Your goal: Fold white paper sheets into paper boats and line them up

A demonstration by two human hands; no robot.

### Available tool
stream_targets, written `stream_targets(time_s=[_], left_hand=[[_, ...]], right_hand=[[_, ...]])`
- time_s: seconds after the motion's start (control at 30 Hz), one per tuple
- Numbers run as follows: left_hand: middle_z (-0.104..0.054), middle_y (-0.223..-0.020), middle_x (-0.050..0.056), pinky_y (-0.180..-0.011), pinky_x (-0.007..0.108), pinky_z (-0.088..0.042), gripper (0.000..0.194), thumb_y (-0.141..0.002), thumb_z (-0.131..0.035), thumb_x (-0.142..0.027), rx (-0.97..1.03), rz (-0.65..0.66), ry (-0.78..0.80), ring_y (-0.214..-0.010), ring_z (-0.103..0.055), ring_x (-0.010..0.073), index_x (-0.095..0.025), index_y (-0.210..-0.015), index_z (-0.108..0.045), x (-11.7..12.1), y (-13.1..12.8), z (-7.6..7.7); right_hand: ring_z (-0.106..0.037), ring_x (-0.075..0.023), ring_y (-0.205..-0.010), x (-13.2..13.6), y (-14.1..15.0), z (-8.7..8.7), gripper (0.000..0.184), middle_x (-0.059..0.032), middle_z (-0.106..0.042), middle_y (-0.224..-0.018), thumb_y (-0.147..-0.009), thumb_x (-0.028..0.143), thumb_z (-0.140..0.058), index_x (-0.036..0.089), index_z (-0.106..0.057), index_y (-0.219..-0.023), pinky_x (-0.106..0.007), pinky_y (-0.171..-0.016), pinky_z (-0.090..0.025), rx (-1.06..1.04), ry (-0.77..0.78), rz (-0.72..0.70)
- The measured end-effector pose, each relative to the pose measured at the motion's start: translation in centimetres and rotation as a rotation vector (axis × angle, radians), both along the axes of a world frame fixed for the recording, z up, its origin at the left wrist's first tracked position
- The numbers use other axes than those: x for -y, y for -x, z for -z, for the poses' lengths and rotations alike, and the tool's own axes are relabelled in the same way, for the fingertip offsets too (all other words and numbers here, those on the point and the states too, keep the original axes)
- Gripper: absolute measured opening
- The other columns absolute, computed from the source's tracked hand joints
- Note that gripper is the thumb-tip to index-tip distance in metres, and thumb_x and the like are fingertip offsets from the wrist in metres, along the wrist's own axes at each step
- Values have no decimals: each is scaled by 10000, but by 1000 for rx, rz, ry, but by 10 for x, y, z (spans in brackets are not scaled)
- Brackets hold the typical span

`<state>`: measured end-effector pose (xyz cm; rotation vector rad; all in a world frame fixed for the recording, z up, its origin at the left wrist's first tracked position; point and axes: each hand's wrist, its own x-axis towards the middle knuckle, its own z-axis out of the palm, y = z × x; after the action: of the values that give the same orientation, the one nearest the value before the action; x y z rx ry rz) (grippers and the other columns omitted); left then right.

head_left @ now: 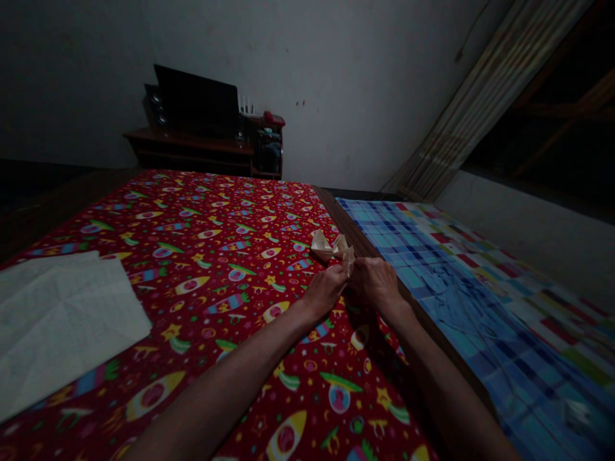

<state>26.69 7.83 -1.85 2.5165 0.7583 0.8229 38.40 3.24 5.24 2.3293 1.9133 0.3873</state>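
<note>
A folded piece of pale paper (339, 246), with pointed flaps sticking up, is held over the red patterned cloth (202, 320). My left hand (327, 289) is closed on its near end, fingers curled in. Close beside it, my right hand (377, 280) is also closed, its fingertips against the same near end of the paper. The fingertips of both hands are partly hidden, and the room is dim. Far to the left, a large creased white sheet of paper (67, 320) lies flat on the red cloth.
A brown wooden edge (350, 224) runs along the red cloth's right side. Beyond it lies a blue checked cloth (432, 275) with a small pale item (575, 413). At the back, a dark screen (199, 99) stands on a wooden desk (192, 146). A curtain (461, 128) hangs at right.
</note>
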Motion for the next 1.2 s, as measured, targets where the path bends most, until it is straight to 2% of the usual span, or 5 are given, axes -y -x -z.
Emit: stream_targets(time_s=[0.23, 0.57, 0.9, 1.07, 1.2], left_hand=[[-606, -887, 40, -662, 213, -461, 250, -929, -409, -214, 38, 13, 16, -757, -586, 132, -169, -901, -652, -1, 0, 1], [-622, -859, 33, -679, 212, -468, 208, -894, -459, -149, 155, 39, 42, -767, -598, 128, -160, -877, -666, -6, -3, 10], [-660, -809, 55, -763, 290, -494, 146, -793, -561, -67, 334, -159, 101, -781, -619, 156, -139, -790, -688, -20, -8, 17], [-655, -783, 47, -747, 290, -503, 130, -772, -576, -63, 374, -151, 89, -766, -621, 158, -139, -779, -681, -20, -9, 23], [-650, -823, 68, -783, 310, -509, 136, -812, -535, -89, 418, -137, 64, -810, -623, 167, -126, -824, -666, -22, -10, 26]], right_hand=[[-637, -212, -772, 0, -5, 4, 276, -120, -689, -883, -885, 300, -438, 188, -675, -971, -248, -559, -303, 13, 17, -69], [-627, -242, -836, -3, -3, 8, 273, -148, -664, -862, -903, 227, -404, 142, -651, -983, -270, -612, -335, 64, 43, -46], [-627, -240, -861, 1, -3, 5, 260, -159, -665, -914, -905, 244, -422, 102, -619, -998, -274, -649, -362, 63, 72, -55], [-633, -225, -863, -3, -9, 7, 271, -161, -665, -928, -898, 264, -443, 101, -606, -1040, -261, -667, -384, 51, 74, -60], [-651, -216, -825, -4, -17, 11, 291, -136, -678, -907, -883, 326, -463, 139, -622, -1038, -250, -605, -367, 21, 78, -66]])
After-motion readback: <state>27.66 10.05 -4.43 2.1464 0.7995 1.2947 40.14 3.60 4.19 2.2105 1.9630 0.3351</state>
